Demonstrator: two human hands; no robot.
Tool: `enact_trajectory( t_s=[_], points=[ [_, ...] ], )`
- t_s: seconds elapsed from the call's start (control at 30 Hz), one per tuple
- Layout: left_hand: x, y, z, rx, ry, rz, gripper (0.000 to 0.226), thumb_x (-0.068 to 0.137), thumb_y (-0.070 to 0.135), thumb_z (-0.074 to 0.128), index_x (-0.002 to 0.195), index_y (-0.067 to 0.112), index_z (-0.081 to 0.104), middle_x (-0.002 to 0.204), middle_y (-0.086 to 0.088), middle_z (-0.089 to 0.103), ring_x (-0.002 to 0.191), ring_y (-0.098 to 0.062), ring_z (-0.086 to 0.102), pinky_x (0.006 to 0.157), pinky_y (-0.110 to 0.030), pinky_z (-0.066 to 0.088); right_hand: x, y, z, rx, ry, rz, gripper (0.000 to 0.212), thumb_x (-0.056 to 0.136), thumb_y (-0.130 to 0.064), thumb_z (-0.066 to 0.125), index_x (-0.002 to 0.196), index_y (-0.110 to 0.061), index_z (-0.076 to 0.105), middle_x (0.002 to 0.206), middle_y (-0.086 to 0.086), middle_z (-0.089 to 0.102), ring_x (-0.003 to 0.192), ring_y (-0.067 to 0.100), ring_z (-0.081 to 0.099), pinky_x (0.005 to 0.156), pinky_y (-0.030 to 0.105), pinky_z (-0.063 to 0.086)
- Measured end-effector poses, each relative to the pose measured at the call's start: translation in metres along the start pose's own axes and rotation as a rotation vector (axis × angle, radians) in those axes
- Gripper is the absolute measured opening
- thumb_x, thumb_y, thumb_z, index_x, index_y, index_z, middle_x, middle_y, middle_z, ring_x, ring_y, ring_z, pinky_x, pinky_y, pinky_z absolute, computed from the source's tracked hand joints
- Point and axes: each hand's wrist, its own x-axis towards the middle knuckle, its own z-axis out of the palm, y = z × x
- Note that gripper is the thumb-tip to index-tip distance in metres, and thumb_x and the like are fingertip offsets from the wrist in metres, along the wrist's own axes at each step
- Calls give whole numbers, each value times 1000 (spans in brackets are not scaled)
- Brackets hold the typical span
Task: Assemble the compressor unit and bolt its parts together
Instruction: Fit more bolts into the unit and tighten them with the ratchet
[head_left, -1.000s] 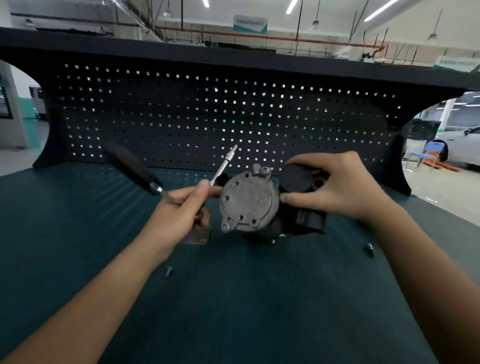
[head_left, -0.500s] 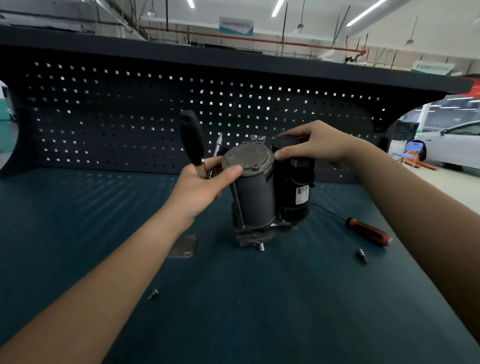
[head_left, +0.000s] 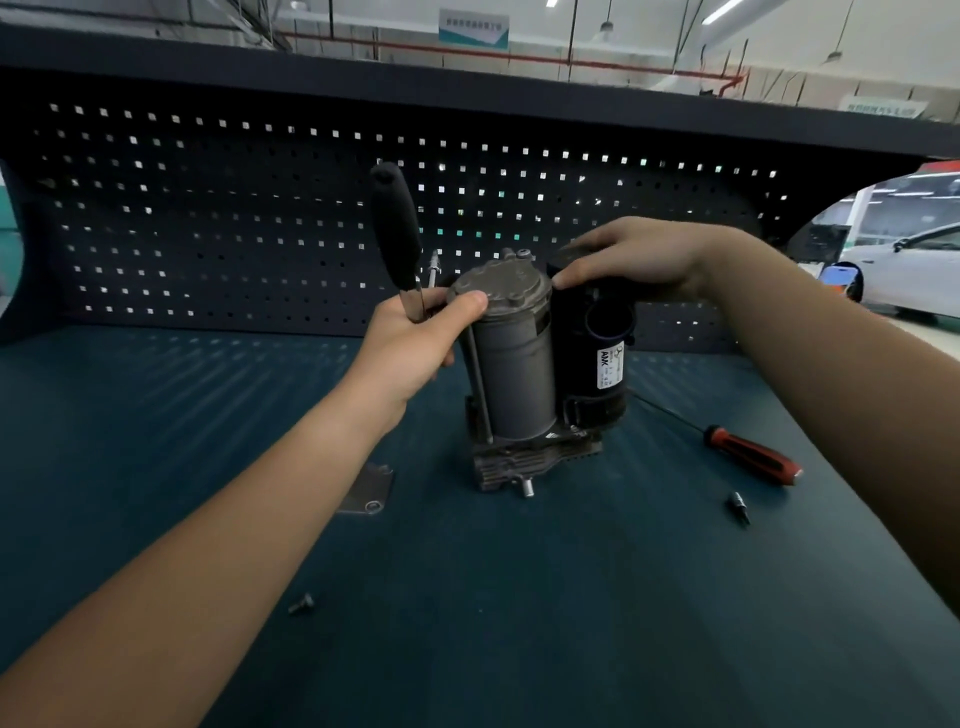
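Observation:
The compressor unit (head_left: 524, 374) stands upright on the dark teal bench mat (head_left: 519, 597): a grey cylinder with a round cap beside a black motor with a white label, on a finned metal base. My left hand (head_left: 415, 343) grips a black-handled ratchet tool (head_left: 397, 234) with its handle pointing up, and its thumb presses on the grey cap. My right hand (head_left: 639, 260) rests on top of the black motor, fingers spread over it. A long bolt runs down the grey cylinder's left side.
A red-handled screwdriver (head_left: 748, 457) lies right of the unit, with a small bit (head_left: 740, 506) in front of it. A flat metal bracket (head_left: 369, 491) lies at the left and a loose screw (head_left: 301, 604) nearer me. A black pegboard (head_left: 260, 218) closes the back.
The unit went from lying with its cap toward me to standing upright on its base. My left hand swung the tool handle upright, and my right hand moved onto the motor's top.

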Motion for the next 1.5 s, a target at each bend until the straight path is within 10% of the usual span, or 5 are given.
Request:
enact_trajectory(
  t_s=[0.13,0.33,0.77,0.9,1.5],
  points=[
    [3,0,-1,15,8,-37,26,83,32,63,58,33,68,58,19,59,40,1,46,39,-10,33,-13,-7,2,166,-38,0,45,78,-26,65,120,-10,57,90,-6,66,77,8,63,66,20,52],
    [8,1,1,5,38,-123,15,86,34,57,73,28,61,69,7,51,44,-4,46,39,-14,32,-29,10,12,-81,47,-147,113,53,-32,81,146,-31,17,144,0,31,117,8,37,79,8,37],
    [6,6,0,-2,-10,-194,17,86,39,54,86,24,60,86,3,56,53,-6,47,46,-20,34,-30,17,42,-109,321,-154,100,65,-33,81,143,-14,22,126,-2,45,112,14,48,90,23,41],
    [3,7,-8,-8,-67,-223,20,87,43,55,95,27,63,98,10,59,53,-6,48,40,-16,34,-32,18,48,-114,393,-189,83,73,-18,72,141,-14,26,98,-10,49,82,3,51,66,17,40],
    [-25,-4,-14,-343,-96,-255,19,95,29,49,103,36,65,92,13,63,45,-1,48,40,-15,35,-34,28,40,136,308,-195,71,72,1,67,129,-30,40,103,-7,52,79,8,56,53,12,49]
  ],
)
